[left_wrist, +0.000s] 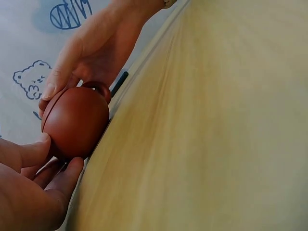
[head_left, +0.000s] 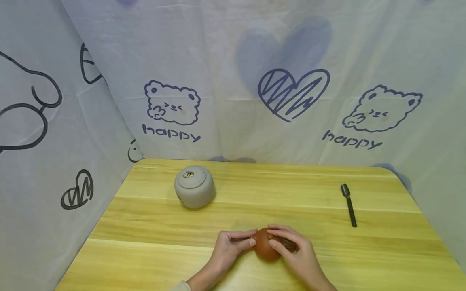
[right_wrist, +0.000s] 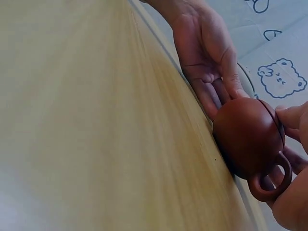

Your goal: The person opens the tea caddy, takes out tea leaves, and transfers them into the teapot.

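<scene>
A reddish-brown clay teapot (head_left: 267, 249) stands on the wooden table near its front edge. Its looped handle (right_wrist: 284, 187) shows on the right-hand side, and a thin seam marks the lid. From the left, my left hand (head_left: 228, 249) grips the pot's side with thumb and fingers, where a small spout is mostly hidden. My right hand (head_left: 300, 252) comes over the pot from the right. Its thumb and forefinger pinch the small knob of the lid (head_left: 270, 237), while the other fingers lie near the handle. The lid appears to sit on the pot.
A grey lidded jar (head_left: 195, 188) stands toward the back left of the table (head_left: 153, 226). A dark spoon (head_left: 348, 204) lies at the right. White printed cloth (head_left: 225, 81) hangs behind the table and along its left side.
</scene>
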A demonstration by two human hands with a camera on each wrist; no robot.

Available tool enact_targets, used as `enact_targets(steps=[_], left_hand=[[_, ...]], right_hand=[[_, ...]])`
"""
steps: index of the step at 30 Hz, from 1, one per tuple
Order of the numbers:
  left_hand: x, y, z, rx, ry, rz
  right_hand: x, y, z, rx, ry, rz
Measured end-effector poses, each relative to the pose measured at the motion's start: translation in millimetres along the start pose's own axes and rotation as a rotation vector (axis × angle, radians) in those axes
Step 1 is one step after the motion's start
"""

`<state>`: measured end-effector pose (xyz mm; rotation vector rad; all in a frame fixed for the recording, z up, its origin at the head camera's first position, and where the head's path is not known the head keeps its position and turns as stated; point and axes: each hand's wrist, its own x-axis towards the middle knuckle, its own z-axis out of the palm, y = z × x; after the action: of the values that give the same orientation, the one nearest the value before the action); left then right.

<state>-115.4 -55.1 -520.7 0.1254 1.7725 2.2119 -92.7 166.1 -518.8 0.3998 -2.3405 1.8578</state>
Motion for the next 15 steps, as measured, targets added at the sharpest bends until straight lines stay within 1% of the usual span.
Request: enact_targets(steps=[2, 9, 12, 15], left_hand=[[3.5, 0.8, -0.7, -0.017, 0.018, -0.004], [18.9, 6.9, -5.5, -0.078, 0.046, -0.031], [26.7, 9.1, -7.5, -0.086, 0.057, -0.022], [35.8, 9.4, -9.1, -0.090, 0.065, -0.008]], right_hand=[[4.5, 0, 0, -0.005, 0.003, -0.002], [23.2, 2, 2, -0.024, -0.001, 0.017], [32.6, 3, 2, -0.026, 0.002, 0.014], [42.0, 7, 2, -0.016, 0.004, -0.008]])
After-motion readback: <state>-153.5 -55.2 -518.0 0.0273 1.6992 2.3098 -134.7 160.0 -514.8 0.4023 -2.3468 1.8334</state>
